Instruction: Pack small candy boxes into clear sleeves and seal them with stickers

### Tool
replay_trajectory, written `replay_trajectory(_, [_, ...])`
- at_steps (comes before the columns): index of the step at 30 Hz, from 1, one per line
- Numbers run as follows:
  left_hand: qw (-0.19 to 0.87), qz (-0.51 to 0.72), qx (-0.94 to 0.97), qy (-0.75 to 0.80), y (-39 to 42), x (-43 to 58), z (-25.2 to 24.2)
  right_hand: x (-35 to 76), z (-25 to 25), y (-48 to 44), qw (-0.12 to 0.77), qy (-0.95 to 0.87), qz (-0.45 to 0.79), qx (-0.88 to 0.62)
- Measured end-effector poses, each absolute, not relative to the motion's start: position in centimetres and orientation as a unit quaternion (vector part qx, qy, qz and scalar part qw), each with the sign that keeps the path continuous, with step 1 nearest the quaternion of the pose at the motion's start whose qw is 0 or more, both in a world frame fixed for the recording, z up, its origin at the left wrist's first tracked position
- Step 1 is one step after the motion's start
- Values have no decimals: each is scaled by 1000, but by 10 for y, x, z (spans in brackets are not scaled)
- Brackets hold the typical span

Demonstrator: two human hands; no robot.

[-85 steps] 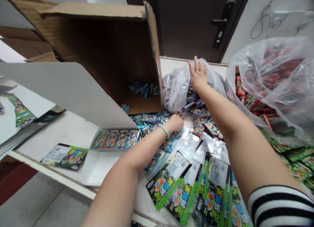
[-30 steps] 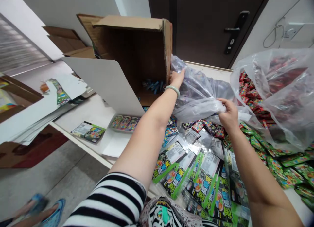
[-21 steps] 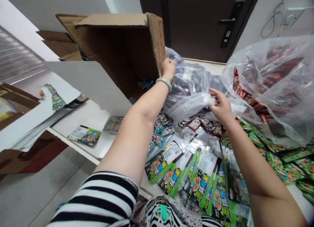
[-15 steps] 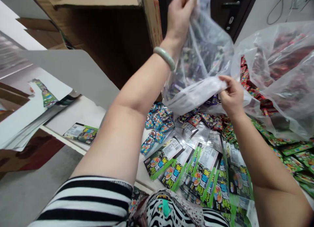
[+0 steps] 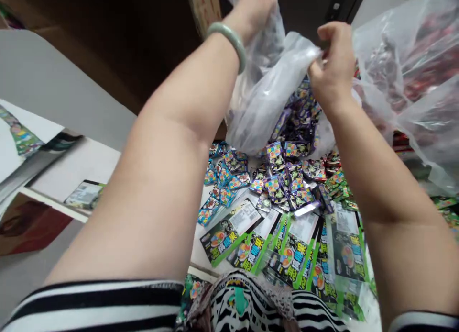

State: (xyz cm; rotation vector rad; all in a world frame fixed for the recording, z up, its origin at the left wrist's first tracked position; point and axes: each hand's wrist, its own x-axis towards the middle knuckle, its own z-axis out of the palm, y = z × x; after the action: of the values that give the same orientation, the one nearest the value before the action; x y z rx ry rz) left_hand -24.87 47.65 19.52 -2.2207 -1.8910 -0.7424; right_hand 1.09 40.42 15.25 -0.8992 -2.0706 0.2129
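My left hand (image 5: 255, 2) and my right hand (image 5: 332, 59) both grip a clear plastic bag (image 5: 267, 90), held up over the table and tipped downward. Small purple candy packets (image 5: 285, 174) spill from its mouth into a pile on the table. Blue candy packets (image 5: 224, 176) lie just left of that pile. A green bracelet (image 5: 229, 40) is on my left wrist.
Green-and-black pouches (image 5: 287, 255) lie fanned at the near table edge. A second clear bag with red packets (image 5: 412, 78) stands at the right. A large cardboard box (image 5: 107, 49) lies open on its side at the back left, white card sheets (image 5: 43, 93) beside it.
Both hands have lifted the clear bag off the table and upended it. Purple packets have dropped out onto the table in front of the pouches.
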Motion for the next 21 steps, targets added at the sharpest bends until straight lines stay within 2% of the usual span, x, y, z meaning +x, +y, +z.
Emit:
replay_trajectory(2, [-1,-254,-685,-683,464,-245,175,-10,151,407,391,-830,52,-395])
replay_trajectory(4, [-29,-268,-642,-717,444,-242,159,-25,143,418,309,-846,75,-429])
replay_trajectory(7, [3,-345,-580,-738,395,-235,137,-41,126,448,183,-845,145,-482])
replay_trajectory(9, [21,-344,-608,-715,350,-225,117,-47,119,464,145,-829,156,-517])
replay_trajectory(11, [52,-336,-661,-669,306,-212,90,-48,120,465,142,-822,145,-532])
replay_trajectory(14, [15,-329,-666,-669,269,-198,42,-28,126,436,195,-854,93,-474])
replay_trajectory(18, [-44,-331,-667,-666,292,-202,5,30,110,387,248,-889,-2,-384])
replay_trajectory(21, [-50,-349,-666,-657,329,-212,7,56,77,386,247,-895,33,-371])
